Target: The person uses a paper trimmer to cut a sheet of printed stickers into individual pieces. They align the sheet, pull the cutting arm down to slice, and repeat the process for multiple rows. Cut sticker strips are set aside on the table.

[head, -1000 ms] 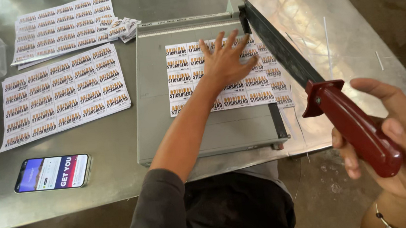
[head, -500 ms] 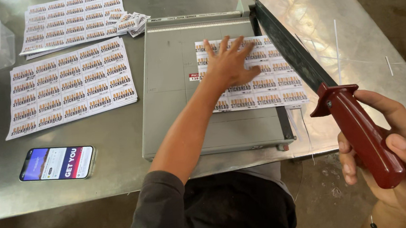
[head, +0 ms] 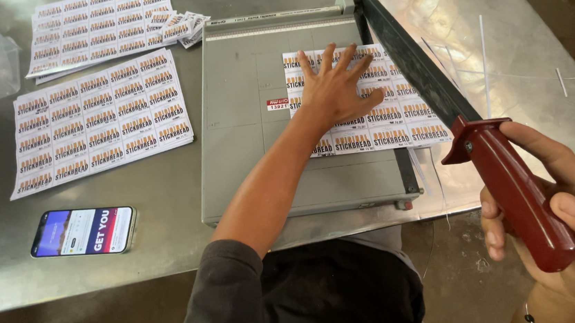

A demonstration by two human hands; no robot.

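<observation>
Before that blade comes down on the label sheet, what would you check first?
1. Left hand pressing the label sheet flat: ok.
2. Fingers away from the cutting edge: not ok, the fingertips lie close beside the raised blade.
3. Right hand firmly round the red handle: ok.
4. Sheet lined up with the cut line: cannot tell.
5. Phone and spare sheets lie off the paper cutter base: ok.

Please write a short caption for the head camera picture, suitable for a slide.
Left hand flat on a label sheet on a grey paper cutter, right hand gripping the red handle of its raised blade.
</observation>
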